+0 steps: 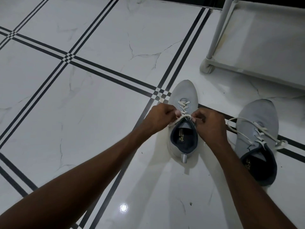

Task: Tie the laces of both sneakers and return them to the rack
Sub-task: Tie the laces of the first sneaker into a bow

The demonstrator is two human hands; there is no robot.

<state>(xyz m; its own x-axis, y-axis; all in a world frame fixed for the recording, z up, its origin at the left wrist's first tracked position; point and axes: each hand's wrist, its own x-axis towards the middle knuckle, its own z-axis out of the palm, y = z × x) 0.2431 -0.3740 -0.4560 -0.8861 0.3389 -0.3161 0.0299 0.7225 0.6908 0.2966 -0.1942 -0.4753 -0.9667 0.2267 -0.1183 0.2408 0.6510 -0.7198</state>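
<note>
Two pale grey sneakers with dark linings stand on the tiled floor, toes pointing away from me. Over the nearer-centre sneaker [182, 95], my left hand [158, 118] pinches the left end of its white lace [183, 104] and my right hand [209, 124] pinches the right end, both close to the top eyelets. The lace ends cross between my fingers above the tongue. The second sneaker [259, 119] sits to the right, its white lace [239, 129] lying in big loose loops across the upper. The white rack [214, 37] stands at the upper right.
The floor is glossy white marble-look tile with dark double stripes [69, 57]. The rack's round foot [206, 67] rests on the floor just beyond the sneakers, and its low pale shelf [264, 47] stretches to the right edge.
</note>
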